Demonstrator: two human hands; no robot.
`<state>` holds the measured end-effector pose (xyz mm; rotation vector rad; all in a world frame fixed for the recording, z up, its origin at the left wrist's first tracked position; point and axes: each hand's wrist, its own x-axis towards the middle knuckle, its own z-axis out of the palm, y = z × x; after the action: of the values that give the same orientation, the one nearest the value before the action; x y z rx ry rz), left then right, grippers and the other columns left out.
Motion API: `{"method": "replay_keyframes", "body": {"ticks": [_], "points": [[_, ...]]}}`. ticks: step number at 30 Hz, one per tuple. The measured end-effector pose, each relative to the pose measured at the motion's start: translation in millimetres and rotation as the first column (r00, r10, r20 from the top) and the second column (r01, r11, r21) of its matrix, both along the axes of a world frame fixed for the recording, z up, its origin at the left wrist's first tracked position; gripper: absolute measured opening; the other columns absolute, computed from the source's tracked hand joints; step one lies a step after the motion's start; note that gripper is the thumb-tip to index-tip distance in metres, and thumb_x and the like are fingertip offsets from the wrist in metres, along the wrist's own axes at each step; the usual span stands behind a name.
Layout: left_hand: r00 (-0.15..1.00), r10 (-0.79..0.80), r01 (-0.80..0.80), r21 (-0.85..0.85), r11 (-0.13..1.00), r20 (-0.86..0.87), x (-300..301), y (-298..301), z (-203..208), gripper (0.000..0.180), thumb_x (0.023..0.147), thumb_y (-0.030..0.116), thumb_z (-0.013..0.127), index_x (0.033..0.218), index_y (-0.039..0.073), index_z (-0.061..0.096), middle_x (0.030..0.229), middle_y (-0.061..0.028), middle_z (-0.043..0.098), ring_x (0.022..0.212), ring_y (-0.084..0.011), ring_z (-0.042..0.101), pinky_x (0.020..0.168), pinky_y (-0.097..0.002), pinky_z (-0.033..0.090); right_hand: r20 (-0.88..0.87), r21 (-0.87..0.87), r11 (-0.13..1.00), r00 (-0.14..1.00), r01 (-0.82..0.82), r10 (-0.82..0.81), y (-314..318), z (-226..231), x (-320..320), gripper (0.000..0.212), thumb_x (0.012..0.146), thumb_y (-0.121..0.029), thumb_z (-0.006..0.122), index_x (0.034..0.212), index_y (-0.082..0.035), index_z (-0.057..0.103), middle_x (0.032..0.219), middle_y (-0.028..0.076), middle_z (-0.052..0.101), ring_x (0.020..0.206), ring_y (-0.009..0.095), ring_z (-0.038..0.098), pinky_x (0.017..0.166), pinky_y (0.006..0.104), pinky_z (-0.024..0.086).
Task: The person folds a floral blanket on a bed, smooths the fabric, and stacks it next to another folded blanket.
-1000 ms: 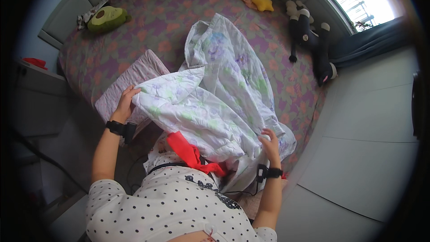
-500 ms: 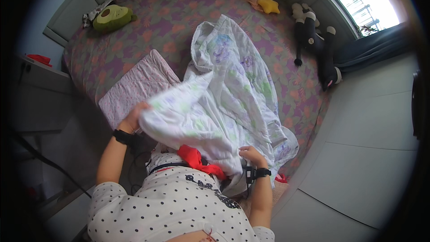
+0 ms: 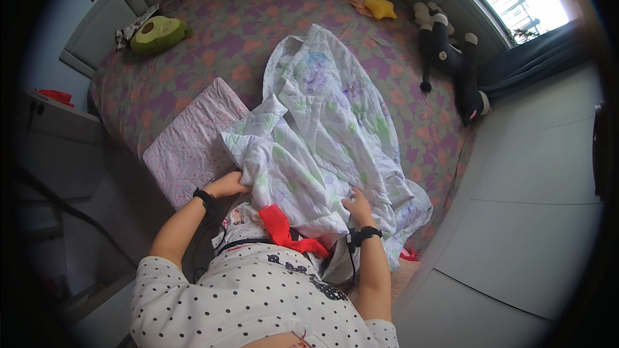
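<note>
Head view: rumpled white floral quilt (image 3: 322, 129) lies on the bed (image 3: 225, 32), its near edge bunched up in front of the person. Left hand (image 3: 228, 184) closed on the quilt's left edge, fingertips partly hidden by cloth. Right hand (image 3: 359, 207) on the near right part, fingers half curled; can't tell if it grips. Pink quilted pad (image 3: 193, 145) just left of the quilt. Farther off: green avocado plush (image 3: 157, 35), yellow star cushion (image 3: 380, 7), black-and-white plush (image 3: 443, 55).
</note>
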<state>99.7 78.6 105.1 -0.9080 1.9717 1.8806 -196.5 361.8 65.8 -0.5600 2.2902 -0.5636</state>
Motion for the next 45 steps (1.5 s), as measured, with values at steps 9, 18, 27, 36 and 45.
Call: {"method": "replay_keyframes", "body": {"ticks": [9, 18, 27, 36, 45], "points": [[0.568, 0.748, -0.550, 0.517, 0.656, -0.343, -37.1, -85.9, 52.9, 0.022, 0.083, 0.020, 0.051, 0.103, 0.011, 0.049, 0.087, -0.0023, 0.056, 0.086, -0.0140, 0.052, 0.080, -0.0310, 0.039, -0.056, 0.067, 0.996, 0.997, -0.054, 0.058, -0.5, -5.4, -4.6, 0.053, 0.068, -0.032, 0.063, 0.112, -0.006, 0.049, 0.088, 0.018, 0.060, 0.083, 0.031, 0.058, 0.075, 0.0354, 0.045], [0.923, 0.261, -0.368, 0.447, 0.815, 0.283, -36.4, -12.0, -38.4, 0.072, 0.074, 0.023, 0.063, 0.132, 0.012, 0.022, 0.119, -0.0104, 0.042, 0.108, -0.0211, 0.040, 0.088, -0.0411, 0.033, 0.066, 0.025, 0.997, 0.995, 0.076, -0.078, -0.9, -19.1, -17.3, 0.071, 0.067, -0.015, 0.061, 0.128, -0.003, 0.026, 0.105, 0.022, 0.053, 0.092, 0.030, 0.054, 0.079, 0.0345, 0.043], [0.860, 0.342, -0.293, -0.183, 0.938, 0.378, -52.6, -19.4, -59.9, 0.084, 0.065, 0.022, 0.069, 0.128, -0.007, 0.020, 0.121, -0.0208, 0.039, 0.110, -0.0270, 0.040, 0.089, -0.0300, 0.035, 0.568, -0.192, 0.744, 0.690, 0.640, -0.448, 18.6, -35.1, -36.9, 0.077, 0.066, -0.002, 0.061, 0.132, -0.005, 0.020, 0.099, 0.013, 0.053, 0.074, 0.016, 0.052, 0.068, 0.0268, 0.043], [0.879, 0.475, -0.443, 0.439, 0.782, 0.041, -29.5, -65.6, -18.1, 0.008, 0.078, 0.011, 0.051, 0.079, 0.004, 0.055, 0.074, 0.0008, 0.051, 0.066, -0.0087, 0.048, 0.059, -0.0243, 0.042, 0.858, -0.383, 0.395, 0.480, 0.835, -0.184, 29.7, 14.8, -36.3, 0.056, 0.079, -0.014, 0.055, 0.130, -0.013, 0.031, 0.092, 0.001, 0.048, 0.064, 0.008, 0.051, 0.043, 0.0238, 0.045], [0.895, 0.346, -0.235, -0.362, 0.902, 0.281, 43.1, -101.9, 21.1, 0.007, 0.070, 0.009, 0.054, 0.072, 0.002, 0.054, 0.068, -0.0041, 0.056, 0.063, -0.0142, 0.052, 0.057, -0.0268, 0.041, 0.818, -0.517, 0.070, 0.517, 0.853, -0.251, 79.7, 103.0, 26.8, 0.051, 0.068, -0.020, 0.062, 0.114, -0.007, 0.045, 0.062, -0.005, 0.045, 0.051, 0.006, 0.044, 0.038, 0.0199, 0.036]]}}
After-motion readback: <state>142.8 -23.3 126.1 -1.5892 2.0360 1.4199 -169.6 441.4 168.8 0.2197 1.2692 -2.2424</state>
